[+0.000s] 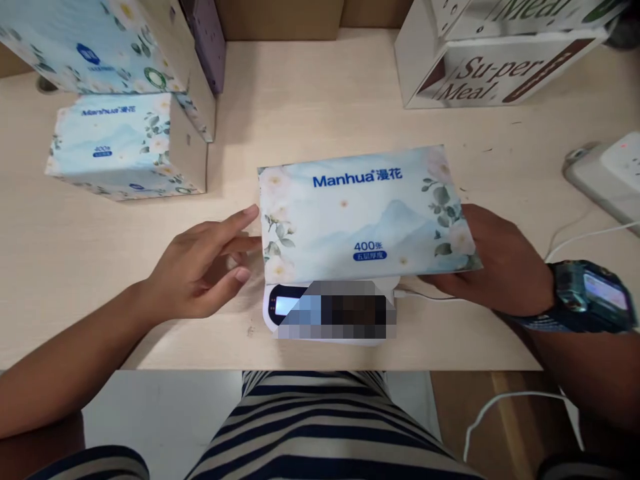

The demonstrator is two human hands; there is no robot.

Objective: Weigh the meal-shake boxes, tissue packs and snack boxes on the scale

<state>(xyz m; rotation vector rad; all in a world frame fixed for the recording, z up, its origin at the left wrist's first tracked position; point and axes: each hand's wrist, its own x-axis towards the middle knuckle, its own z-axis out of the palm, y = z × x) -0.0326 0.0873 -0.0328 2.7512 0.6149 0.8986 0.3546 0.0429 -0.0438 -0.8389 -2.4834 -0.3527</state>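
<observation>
A pack of tissues (350, 220) printed "Manhua" with pale flowers and blue hills is at the middle, over a white device (268, 310) like a small scale with a lit display. My right hand (505, 257) grips the pack at its right end; those fingers are hidden behind and under it. At the pack's left end, my left hand (200, 267) has its fingers apart. The index fingertip reaches the pack's edge; whether it touches cannot be told. Part of the device's front is blurred out.
At the back left stand more tissue packs (115, 147), some stacked, beside a purple box (206, 43). White "Su-per Meal" boxes (495, 73) are at the back right. A power strip (610, 173) with a white cable lies at the right. Another cable (430, 297) runs from the device.
</observation>
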